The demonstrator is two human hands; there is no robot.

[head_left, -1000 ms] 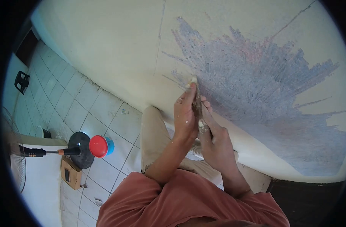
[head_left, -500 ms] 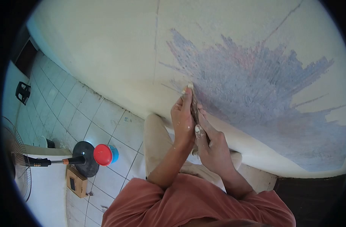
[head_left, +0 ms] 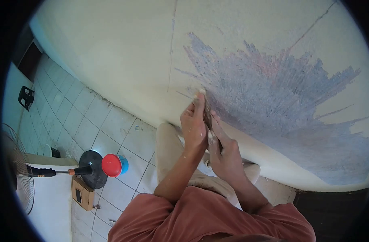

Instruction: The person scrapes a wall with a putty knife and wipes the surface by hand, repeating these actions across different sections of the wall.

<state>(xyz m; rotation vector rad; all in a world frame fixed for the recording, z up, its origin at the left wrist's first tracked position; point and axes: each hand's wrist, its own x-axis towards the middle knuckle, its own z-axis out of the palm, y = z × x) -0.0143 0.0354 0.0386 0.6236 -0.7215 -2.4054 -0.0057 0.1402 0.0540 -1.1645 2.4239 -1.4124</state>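
Observation:
In front of the wall (head_left: 124,60), my hands are held close together. Between them is a thin, flat scraper (head_left: 207,117), seen nearly edge-on and smeared with dried matter; its exact shape is partly hidden. My left hand (head_left: 193,125) presses it with the thumb and fingers stretched along it, and a dab of whitish paste (head_left: 202,91) shows at the fingertips. My right hand (head_left: 226,151) is wrapped around its lower part, with white smears on the thumb. A rough grey-purple patch (head_left: 265,92) spreads over the wall just beyond and right of the hands.
A blue bucket with a red lid (head_left: 115,165) stands on the tiled floor (head_left: 126,141). Nearby are a fan (head_left: 19,173) with a round black base (head_left: 91,169), a cardboard box (head_left: 82,193) and a black stool (head_left: 26,98). A dark panel (head_left: 333,209) lies lower right.
The wall patch and floor objects have shifted slightly to the right in the view. My hands stay together on the scraper, with only a small shift of the fingers.

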